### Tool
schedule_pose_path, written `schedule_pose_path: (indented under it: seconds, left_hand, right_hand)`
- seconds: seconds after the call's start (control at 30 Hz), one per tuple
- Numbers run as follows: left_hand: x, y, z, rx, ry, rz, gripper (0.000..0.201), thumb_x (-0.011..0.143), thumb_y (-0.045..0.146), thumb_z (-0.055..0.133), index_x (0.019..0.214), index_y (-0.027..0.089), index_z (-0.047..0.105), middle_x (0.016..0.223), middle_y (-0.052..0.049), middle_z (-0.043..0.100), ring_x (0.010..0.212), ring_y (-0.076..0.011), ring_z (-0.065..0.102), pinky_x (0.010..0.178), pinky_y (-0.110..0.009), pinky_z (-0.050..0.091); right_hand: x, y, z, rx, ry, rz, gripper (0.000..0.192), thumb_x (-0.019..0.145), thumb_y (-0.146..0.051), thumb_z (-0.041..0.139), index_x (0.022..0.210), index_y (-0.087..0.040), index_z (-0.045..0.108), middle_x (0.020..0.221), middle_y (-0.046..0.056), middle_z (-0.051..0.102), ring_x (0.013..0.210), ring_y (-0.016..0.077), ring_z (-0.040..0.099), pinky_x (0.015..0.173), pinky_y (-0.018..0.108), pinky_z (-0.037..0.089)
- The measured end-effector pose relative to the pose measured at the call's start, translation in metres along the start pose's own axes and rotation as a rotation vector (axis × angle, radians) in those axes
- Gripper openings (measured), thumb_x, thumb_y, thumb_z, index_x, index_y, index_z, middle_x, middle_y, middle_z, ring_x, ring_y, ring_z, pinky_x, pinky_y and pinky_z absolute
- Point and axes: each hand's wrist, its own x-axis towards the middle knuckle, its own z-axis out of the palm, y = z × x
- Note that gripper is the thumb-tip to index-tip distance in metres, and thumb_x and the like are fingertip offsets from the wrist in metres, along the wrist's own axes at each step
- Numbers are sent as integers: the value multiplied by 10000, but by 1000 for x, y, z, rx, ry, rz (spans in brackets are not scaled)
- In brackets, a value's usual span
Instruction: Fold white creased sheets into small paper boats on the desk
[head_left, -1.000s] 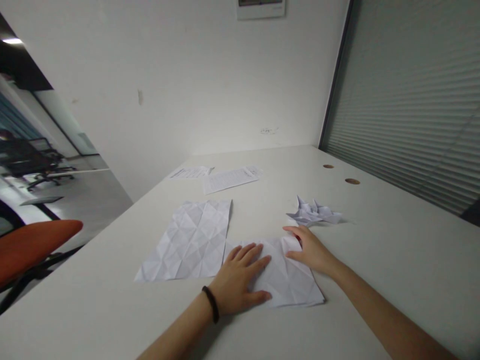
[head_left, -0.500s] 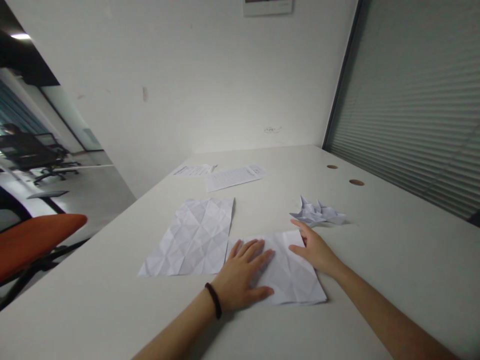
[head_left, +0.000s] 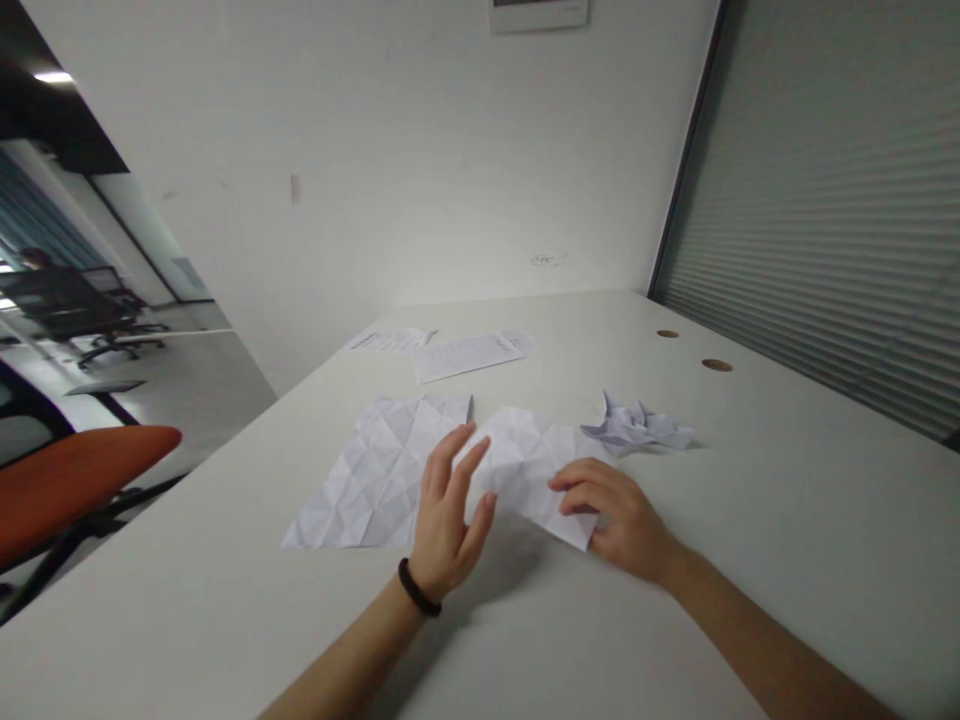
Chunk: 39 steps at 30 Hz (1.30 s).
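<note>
A white creased sheet of paper [head_left: 517, 455] is lifted off the table in front of me, its near edge raised and casting a shadow. My right hand [head_left: 611, 515] grips its near right corner, fingers curled over the top and the thumb hidden below. My left hand [head_left: 454, 510] is raised at the sheet's left side, fingers apart and holding nothing; I cannot tell whether a fingertip touches the paper. Flat on the left lies a second sheet with a grid of diamond creases [head_left: 375, 480]. Beyond my right hand sits a folded, pointed paper model [head_left: 637, 425].
Printed pages [head_left: 476, 355] lie farther back on the white table [head_left: 600, 650]. Two round holes [head_left: 717, 366] are in the tabletop at the right, near the blinds. An orange chair [head_left: 82, 460] stands at the left; a person sits in the background.
The sheet, flat under my left hand before, is now raised and shifted away from me. My left hand has lifted off it; my right hand has moved nearer and closed on its corner.
</note>
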Motion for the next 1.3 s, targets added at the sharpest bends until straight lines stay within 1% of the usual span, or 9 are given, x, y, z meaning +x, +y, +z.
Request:
schedule_pose_path:
  seconds: [0.13, 0.27, 0.43, 0.6, 0.77, 0.87, 1.07, 1.17, 1.3]
  left_hand:
    - [-2, -7, 5, 46, -576, 95, 477, 853, 397, 450, 1300, 247, 374, 1389, -85, 349, 1283, -257, 285, 1044, -477, 237]
    - [-9, -11, 12, 51, -828, 81, 587, 820, 485, 471, 1332, 237, 328, 1410, -98, 316, 1289, -276, 283, 1040, -517, 211]
    - [-5, -7, 10, -14, -782, 96, 375, 833, 294, 491, 1203, 233, 489, 1301, -61, 480, 1202, -230, 419, 997, -420, 324]
    - [-1, 1, 7, -168, -784, 99, 390, 794, 262, 523, 1180, 212, 501, 1163, -62, 584, 1045, -201, 539, 912, -339, 412]
    - [2, -11, -3, -80, -798, 90, 682, 643, 222, 631, 1281, 251, 390, 1308, -61, 463, 1207, -266, 397, 1027, -486, 257]
    - [7, -24, -11, 33, -782, 35, 561, 605, 108, 576, 1137, 279, 529, 1298, -38, 472, 1220, -292, 374, 1016, -566, 201]
    - [13, -25, -14, -223, -637, -155, 222, 757, 109, 454, 904, 197, 594, 912, -15, 649, 846, -148, 594, 782, -280, 470]
    - [8, -17, -5, -280, -551, -272, 213, 810, 234, 488, 1015, 190, 528, 859, -14, 638, 723, -139, 594, 671, -258, 489]
    - [-3, -9, 13, -162, -499, -236, 340, 768, 229, 571, 1095, 216, 481, 931, -26, 603, 779, -167, 580, 723, -303, 490]
  right_hand:
    - [-8, 6, 5, 26, -423, 218, 456, 567, 25, 453, 914, -192, 655, 1080, 62, 643, 1018, 187, 565, 901, 339, 433]
    - [-10, 7, 1, 72, -459, 344, 548, 598, 9, 429, 1065, -199, 627, 1135, 45, 627, 1069, 181, 547, 965, 332, 382]
    - [-5, 7, -1, 117, -326, 502, 325, 780, -176, 485, 1073, -227, 614, 964, 39, 688, 835, 180, 627, 768, 312, 478]
    - [-10, 23, 8, 27, -150, 576, 377, 792, -219, 523, 1169, -215, 531, 882, 40, 643, 789, 168, 594, 740, 311, 472]
    - [-17, 31, 18, -99, -245, 471, 254, 788, -158, 536, 998, -217, 666, 930, 68, 559, 879, 182, 543, 819, 322, 442]
    - [-17, 31, 19, -133, -257, 428, 250, 792, -126, 534, 928, -254, 700, 940, 66, 547, 905, 188, 519, 833, 334, 428]
    - [-15, 25, 16, -104, -279, 435, 231, 775, -147, 568, 904, -278, 708, 992, 69, 551, 953, 201, 507, 869, 376, 406]
    - [-12, 17, 13, -59, -332, 454, 206, 757, -199, 605, 916, -284, 703, 1047, 70, 545, 1003, 216, 496, 903, 402, 390]
    - [-11, 11, 11, 27, -408, 417, 250, 738, -218, 627, 967, -304, 681, 1110, 55, 530, 1064, 216, 470, 939, 395, 370]
